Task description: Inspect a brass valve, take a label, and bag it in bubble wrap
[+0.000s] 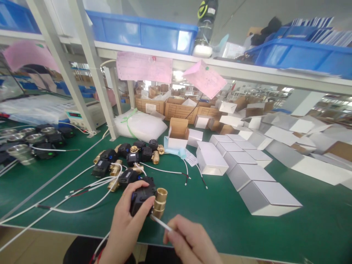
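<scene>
My left hand [128, 214] is wrapped round the black housing of a motorized ball valve [160, 202], whose brass body points up on the right. The valve rests on or just above the green tabletop. From the housing's lower edge a white cable [162, 223] runs to my right hand [189, 238], which pinches it between thumb and fingers. Beyond my left hand lies a group of similar motorized valves [133, 157] with black housings, brass bodies and white leads. Part of the held housing is hidden under my fingers.
White boxes [242, 163] stand in rows on the right, with more piled behind. An open box [178, 132] and a bubble-wrap bundle [140, 124] sit farther back. Larger steel-bodied valves [22, 152] lie at left. A shelf with blue bins [143, 33] crosses above.
</scene>
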The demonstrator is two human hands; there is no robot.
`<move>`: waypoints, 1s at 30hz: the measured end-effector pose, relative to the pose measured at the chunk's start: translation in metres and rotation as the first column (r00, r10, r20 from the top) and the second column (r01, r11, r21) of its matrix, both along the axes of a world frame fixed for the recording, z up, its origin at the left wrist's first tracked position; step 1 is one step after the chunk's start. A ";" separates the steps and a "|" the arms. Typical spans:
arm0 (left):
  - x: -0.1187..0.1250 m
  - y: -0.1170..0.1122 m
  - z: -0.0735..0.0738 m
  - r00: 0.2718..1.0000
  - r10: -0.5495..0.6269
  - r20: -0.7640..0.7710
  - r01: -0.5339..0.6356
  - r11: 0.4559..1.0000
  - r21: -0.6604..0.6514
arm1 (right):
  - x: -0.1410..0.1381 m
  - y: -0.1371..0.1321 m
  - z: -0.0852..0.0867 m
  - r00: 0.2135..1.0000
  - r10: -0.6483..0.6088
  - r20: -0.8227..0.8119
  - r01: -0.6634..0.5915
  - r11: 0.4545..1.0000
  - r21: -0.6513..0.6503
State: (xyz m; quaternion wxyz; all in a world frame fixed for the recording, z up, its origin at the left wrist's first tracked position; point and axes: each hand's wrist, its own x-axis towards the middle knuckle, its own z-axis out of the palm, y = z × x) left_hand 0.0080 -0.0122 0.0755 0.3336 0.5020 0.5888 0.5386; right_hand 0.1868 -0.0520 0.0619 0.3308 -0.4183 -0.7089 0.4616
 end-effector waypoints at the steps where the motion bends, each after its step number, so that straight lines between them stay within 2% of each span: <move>1: 0.000 -0.002 0.003 0.998 -0.038 -0.056 0.038 0.999 -0.006 | 0.009 0.007 0.017 0.999 -0.034 0.019 0.034 0.999 0.020; 3: 0.003 -0.008 0.009 0.990 -0.140 -0.032 0.137 0.987 -0.084 | 0.020 0.024 0.041 0.989 -0.143 0.039 0.137 0.983 0.120; 5: 0.005 -0.015 0.013 0.963 -0.189 0.191 0.224 0.957 -0.185 | 0.022 0.039 0.042 0.975 -0.218 0.045 0.205 0.958 0.200; 7: 0.004 -0.017 0.013 0.870 -0.146 0.471 0.274 0.937 -0.215 | 0.012 0.044 0.021 0.984 -0.161 0.075 0.143 0.970 0.198; 9: 0.001 -0.014 0.011 0.778 -0.073 0.624 0.247 0.949 -0.197 | -0.005 0.036 -0.013 0.987 -0.005 0.161 -0.019 0.989 0.147; 10: -0.002 -0.011 0.009 0.782 -0.043 0.621 0.193 0.965 -0.176 | -0.014 0.029 -0.028 0.974 0.042 0.223 -0.071 0.990 0.124; 12: -0.005 -0.006 0.007 0.883 0.020 0.469 0.047 0.990 -0.131 | -0.023 0.013 -0.044 0.905 -0.005 0.425 -0.078 0.981 0.179; 13: -0.005 -0.005 0.007 0.934 0.056 0.354 -0.023 0.995 -0.097 | -0.023 0.007 -0.042 0.870 -0.096 0.483 -0.018 0.974 0.226; 14: -0.004 -0.005 0.007 0.966 0.081 0.244 -0.068 0.996 -0.060 | -0.020 0.005 -0.034 0.876 -0.093 0.474 -0.027 0.970 0.241; 15: -0.002 -0.007 0.007 0.984 0.085 0.155 -0.081 0.996 -0.034 | -0.014 0.006 -0.020 0.914 -0.032 0.403 -0.066 0.972 0.227; 17: 0.004 -0.014 0.009 0.995 0.029 0.093 -0.026 0.999 -0.034 | 0.002 0.016 0.012 0.973 -0.028 0.230 -0.022 0.978 0.208; 18: 0.007 -0.018 0.009 0.992 -0.014 0.128 0.022 0.998 -0.064 | 0.008 0.024 0.024 0.978 -0.113 0.178 0.076 0.975 0.207; 20: 0.009 -0.024 0.008 0.945 -0.067 0.319 0.131 0.974 -0.183 | 0.013 0.036 0.032 0.983 -0.144 0.109 0.120 0.971 0.208; 21: 0.009 -0.025 0.007 0.889 -0.050 0.454 0.176 0.955 -0.239 | 0.010 0.039 0.027 0.988 -0.122 0.098 0.100 0.974 0.202; 23: 0.007 -0.023 0.004 0.725 0.055 0.686 0.217 0.928 -0.303 | -0.002 0.036 0.001 0.989 -0.045 0.138 0.012 0.972 0.235; 24: 0.006 -0.021 0.003 0.651 0.112 0.751 0.208 0.925 -0.318 | -0.009 0.032 -0.015 0.979 -0.054 0.194 -0.008 0.952 0.305; 25: 0.005 -0.018 0.004 0.593 0.160 0.789 0.187 0.926 -0.327 | -0.015 0.025 -0.032 0.960 -0.112 0.258 -0.005 0.910 0.415; 27: 0.006 -0.012 0.008 0.515 0.217 0.829 0.150 0.930 -0.336 | -0.024 0.011 -0.057 0.884 -0.327 0.334 0.032 0.755 0.654; 29: 0.011 -0.009 0.013 0.475 0.219 0.852 0.144 0.936 -0.321 | -0.027 -0.001 -0.066 0.810 -0.499 0.307 0.082 0.615 0.784; 30: 0.013 -0.008 0.015 0.472 0.198 0.859 0.149 0.942 -0.300 | -0.027 -0.006 -0.065 0.795 -0.542 0.272 0.118 0.578 0.808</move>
